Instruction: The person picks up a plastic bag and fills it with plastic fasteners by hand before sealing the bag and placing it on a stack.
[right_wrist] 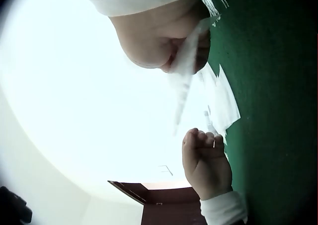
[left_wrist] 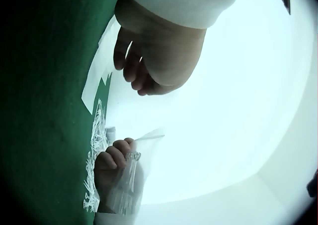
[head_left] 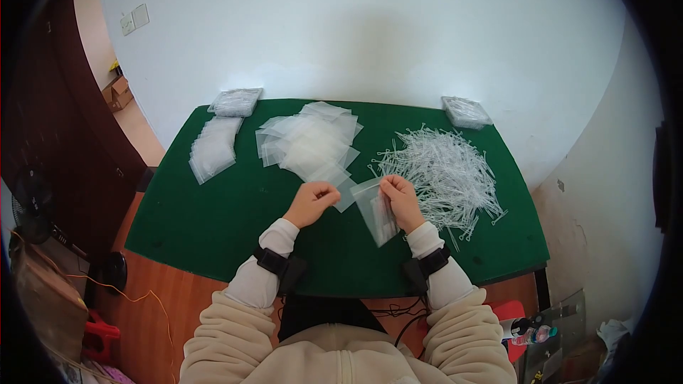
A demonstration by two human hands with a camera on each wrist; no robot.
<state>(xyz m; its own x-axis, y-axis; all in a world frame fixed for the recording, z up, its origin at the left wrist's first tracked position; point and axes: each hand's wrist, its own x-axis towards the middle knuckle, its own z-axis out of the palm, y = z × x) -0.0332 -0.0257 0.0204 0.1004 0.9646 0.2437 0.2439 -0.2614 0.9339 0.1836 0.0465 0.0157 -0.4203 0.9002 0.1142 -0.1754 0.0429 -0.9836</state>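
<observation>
My right hand (head_left: 402,203) pinches the top edge of a clear zip bag (head_left: 373,206) between thumb and fingers. Inside the bag lie several thin clear pieces with looped ends, plain in the left wrist view, where the bag (left_wrist: 130,185) hangs from the right hand (left_wrist: 113,168). To the left of the bag, not touching it, my left hand (head_left: 311,204) hovers with loosely bent fingers and nothing between them. The left wrist view shows those fingers (left_wrist: 131,68) hanging relaxed. A large heap of loose clear pieces (head_left: 445,174) lies beyond the right hand.
Flat clear bags (head_left: 309,142) are spread in a pile at the table's middle. A fanned row of bags (head_left: 213,148) lies at the left. Filled packs stand at the back left (head_left: 236,102) and back right (head_left: 466,112) of the green table (head_left: 206,224), against the wall.
</observation>
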